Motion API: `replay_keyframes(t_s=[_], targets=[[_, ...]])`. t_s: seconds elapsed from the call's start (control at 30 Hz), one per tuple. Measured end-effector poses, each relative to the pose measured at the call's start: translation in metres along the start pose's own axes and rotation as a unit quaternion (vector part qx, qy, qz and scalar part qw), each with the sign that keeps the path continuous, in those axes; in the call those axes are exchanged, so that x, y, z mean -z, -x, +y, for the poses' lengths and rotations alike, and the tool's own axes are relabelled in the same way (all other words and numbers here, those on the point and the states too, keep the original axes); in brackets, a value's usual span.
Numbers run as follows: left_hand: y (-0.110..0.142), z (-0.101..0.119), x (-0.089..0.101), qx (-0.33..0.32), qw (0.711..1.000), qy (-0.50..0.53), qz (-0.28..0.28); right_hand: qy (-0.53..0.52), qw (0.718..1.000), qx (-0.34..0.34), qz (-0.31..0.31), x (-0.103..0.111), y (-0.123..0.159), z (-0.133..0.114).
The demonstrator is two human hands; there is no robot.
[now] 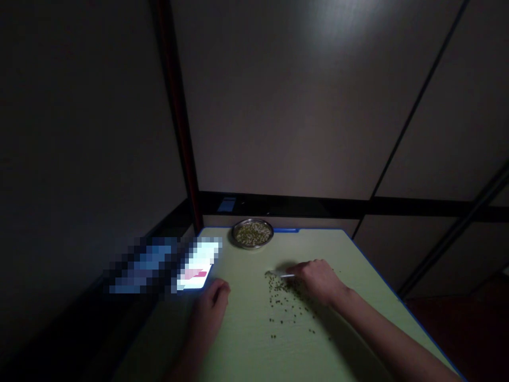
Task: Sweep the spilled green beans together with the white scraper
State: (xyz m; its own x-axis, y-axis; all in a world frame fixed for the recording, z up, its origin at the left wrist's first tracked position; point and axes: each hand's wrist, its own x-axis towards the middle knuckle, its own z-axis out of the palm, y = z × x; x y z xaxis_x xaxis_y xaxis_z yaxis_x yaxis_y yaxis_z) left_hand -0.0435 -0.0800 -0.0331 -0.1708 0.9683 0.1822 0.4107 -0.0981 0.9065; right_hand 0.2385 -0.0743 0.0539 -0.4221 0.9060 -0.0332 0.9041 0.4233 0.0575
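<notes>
My right hand (318, 278) is closed round the handle of a small spoon (287, 275), held low over the table. The spoon's tip reaches the upper left edge of a scatter of small dark beans (283, 297), which look like mung beans. My left hand (217, 297) rests on the table left of the beans, its fingers curled in, with nothing seen in it. Farther back stands a round metal dish (234, 241) holding a mix of green beans and pale grains (253, 233).
A lit screen (196, 265), partly blurred, stands at the left by my left hand. The pale green table (246, 329) has a blue edge. Large panels (278, 116) rise behind it, with a dark glossy strip (278, 205) along them. The room is dim.
</notes>
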Motion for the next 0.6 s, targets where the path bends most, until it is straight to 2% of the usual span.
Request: replay_keyframes(t_s=[0.17, 0.33, 0.6], targets=[[-0.001, -0.003, -0.001, 0.001, 1.000, -0.002, 0.000, -0.006, 1.000, -0.003, 0.020, 0.004, -0.014, -0.002], [0.000, -0.004, -0.001, -0.006, 1.000, 0.000, 0.002, -0.015, 0.999, 0.012, 0.037, -0.005, -0.028, -0.013], [-0.002, -0.006, -0.001, -0.017, 1.000, -0.013, -0.008, -0.084, 0.993, 0.064, 0.052, -0.017, -0.005, 0.002]])
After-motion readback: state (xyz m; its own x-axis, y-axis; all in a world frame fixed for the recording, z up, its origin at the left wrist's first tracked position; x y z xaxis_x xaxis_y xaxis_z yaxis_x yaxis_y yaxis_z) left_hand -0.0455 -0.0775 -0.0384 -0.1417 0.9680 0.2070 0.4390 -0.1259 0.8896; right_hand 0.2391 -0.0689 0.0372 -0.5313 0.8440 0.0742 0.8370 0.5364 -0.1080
